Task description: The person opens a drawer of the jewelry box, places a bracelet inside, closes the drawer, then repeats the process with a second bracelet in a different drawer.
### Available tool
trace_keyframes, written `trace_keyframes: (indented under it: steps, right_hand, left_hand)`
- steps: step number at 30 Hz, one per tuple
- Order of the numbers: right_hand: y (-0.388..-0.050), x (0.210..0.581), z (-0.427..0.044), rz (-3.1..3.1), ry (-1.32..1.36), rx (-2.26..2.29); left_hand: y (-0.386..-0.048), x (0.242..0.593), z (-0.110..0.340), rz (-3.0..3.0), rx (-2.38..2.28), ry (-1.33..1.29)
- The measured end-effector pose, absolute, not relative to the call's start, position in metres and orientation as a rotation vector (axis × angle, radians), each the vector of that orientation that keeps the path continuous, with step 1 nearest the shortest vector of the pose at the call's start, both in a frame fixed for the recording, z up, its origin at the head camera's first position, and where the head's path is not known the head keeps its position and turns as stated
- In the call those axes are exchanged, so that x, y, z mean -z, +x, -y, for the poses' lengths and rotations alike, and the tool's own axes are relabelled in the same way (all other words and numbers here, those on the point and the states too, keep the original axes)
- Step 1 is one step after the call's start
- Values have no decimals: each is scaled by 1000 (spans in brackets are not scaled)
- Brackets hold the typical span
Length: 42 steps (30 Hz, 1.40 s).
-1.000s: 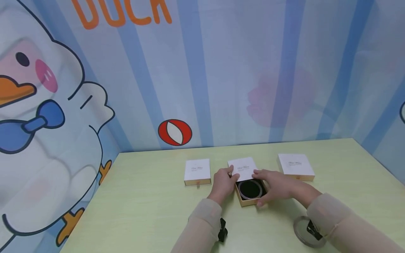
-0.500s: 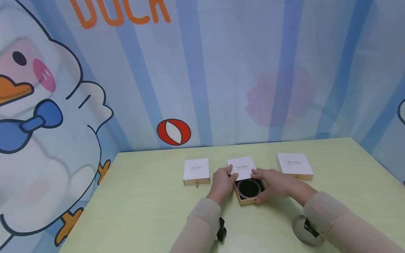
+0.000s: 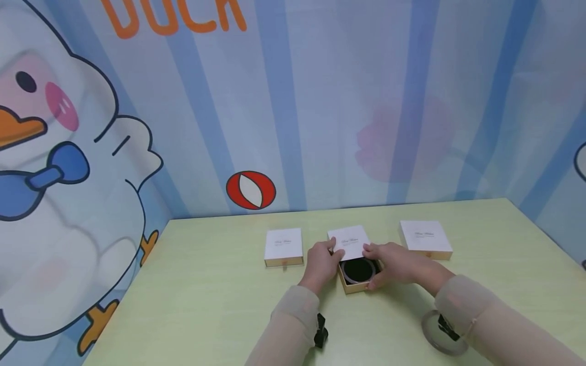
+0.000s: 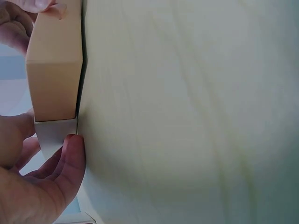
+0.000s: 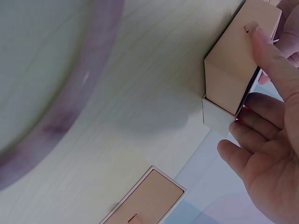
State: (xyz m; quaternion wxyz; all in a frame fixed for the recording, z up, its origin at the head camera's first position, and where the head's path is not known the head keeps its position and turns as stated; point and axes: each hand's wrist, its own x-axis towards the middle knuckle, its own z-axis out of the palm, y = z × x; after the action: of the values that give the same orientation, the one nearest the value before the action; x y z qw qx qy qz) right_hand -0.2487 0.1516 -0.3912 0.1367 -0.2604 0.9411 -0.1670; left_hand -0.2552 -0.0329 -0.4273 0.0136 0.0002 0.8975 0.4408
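Observation:
In the head view a small slide-out gift box with a white printed sleeve (image 3: 351,245) stands mid-table. Its tan drawer (image 3: 353,288) juts toward me, showing a bangle (image 3: 349,280) on a black lining. My left hand (image 3: 320,264) grips the sleeve's left side; the left wrist view shows its fingertips along the white sleeve (image 4: 53,133). My right hand (image 3: 398,262) holds the box from the right, fingers by the sleeve's front edge. In the right wrist view its thumb (image 5: 264,44) presses the drawer's front near a small ribbon tab.
Similar boxes stand on each side: a left box (image 3: 284,246) and a right box (image 3: 426,239). A loose bangle (image 3: 427,335) lies on the pale table (image 3: 206,300), close under my right forearm. A patterned backdrop (image 3: 320,101) rises behind the table.
The drawer has slid slightly farther into the sleeve, with my right thumb moving along on its front. My left hand keeps its grip on the sleeve. The view has shifted a little.

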Motion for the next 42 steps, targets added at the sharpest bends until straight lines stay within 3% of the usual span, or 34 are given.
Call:
trace_keyframes:
  steps: [42]
  right_hand:
    - [-248, 396, -148, -2838, -758, 415]
  left_hand:
    - [-256, 430, 32, -2822, -1347, 27]
